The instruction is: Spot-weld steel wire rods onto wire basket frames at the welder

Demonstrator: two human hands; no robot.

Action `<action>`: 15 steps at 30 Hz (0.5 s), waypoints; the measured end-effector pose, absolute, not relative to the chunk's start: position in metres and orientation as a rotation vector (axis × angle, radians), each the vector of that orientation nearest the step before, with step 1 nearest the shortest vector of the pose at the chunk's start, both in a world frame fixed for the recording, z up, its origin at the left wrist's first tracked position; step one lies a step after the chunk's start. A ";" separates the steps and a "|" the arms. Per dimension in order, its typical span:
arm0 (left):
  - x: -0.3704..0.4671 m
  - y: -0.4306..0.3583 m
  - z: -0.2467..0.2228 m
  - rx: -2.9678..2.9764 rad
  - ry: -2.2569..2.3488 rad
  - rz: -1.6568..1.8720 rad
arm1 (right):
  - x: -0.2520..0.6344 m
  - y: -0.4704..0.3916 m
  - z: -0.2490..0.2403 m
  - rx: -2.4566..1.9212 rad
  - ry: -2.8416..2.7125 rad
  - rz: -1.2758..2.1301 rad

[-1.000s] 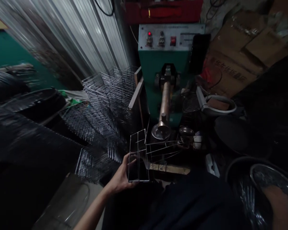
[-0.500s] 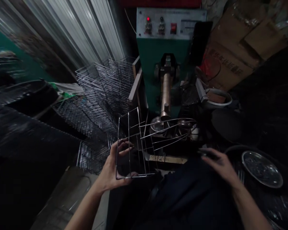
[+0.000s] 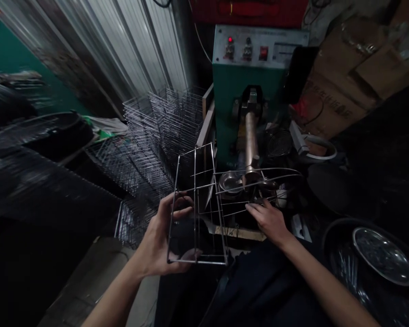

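While the left hand (image 3: 163, 238) is holding the frame (image 3: 218, 200) by its left end in a half-curled grip, the long wires (image 3: 279, 169) are pointing right past the rod (image 3: 251, 138), nearer the right hand (image 3: 270, 222), whose bent fingers are hiding whether they grasp anything.

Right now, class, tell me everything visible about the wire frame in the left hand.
The wire frame looks like thin, shiny metal: an open, boxy lattice of crossed rods, with longer wires, some curved, reaching rightward. It is held up, slightly tilted, in front of a green machine. The left hand grips its left side; the right hand is at its lower wires, contact unclear.
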State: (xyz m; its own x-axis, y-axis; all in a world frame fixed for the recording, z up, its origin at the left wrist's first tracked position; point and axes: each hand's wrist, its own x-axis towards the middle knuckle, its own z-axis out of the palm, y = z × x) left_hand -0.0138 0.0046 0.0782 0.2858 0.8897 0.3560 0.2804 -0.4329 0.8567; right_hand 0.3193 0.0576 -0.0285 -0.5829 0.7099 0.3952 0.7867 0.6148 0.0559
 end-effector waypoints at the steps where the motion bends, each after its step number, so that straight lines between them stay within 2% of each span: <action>1: -0.015 0.007 0.079 1.893 1.047 1.143 | 0.318 0.059 -0.026 -1.213 -2.504 -0.335; 15: -0.023 0.034 0.094 1.902 0.936 1.234 | 0.317 0.088 -0.017 -1.142 -2.463 -0.385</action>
State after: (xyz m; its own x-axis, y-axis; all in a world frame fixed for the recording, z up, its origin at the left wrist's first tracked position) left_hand -0.0234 0.0341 0.0936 0.2935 0.8443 0.4483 0.2046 -0.5136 0.8333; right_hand 0.3169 0.0876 -0.0170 -0.5882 0.6641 0.4615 0.7732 0.6291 0.0802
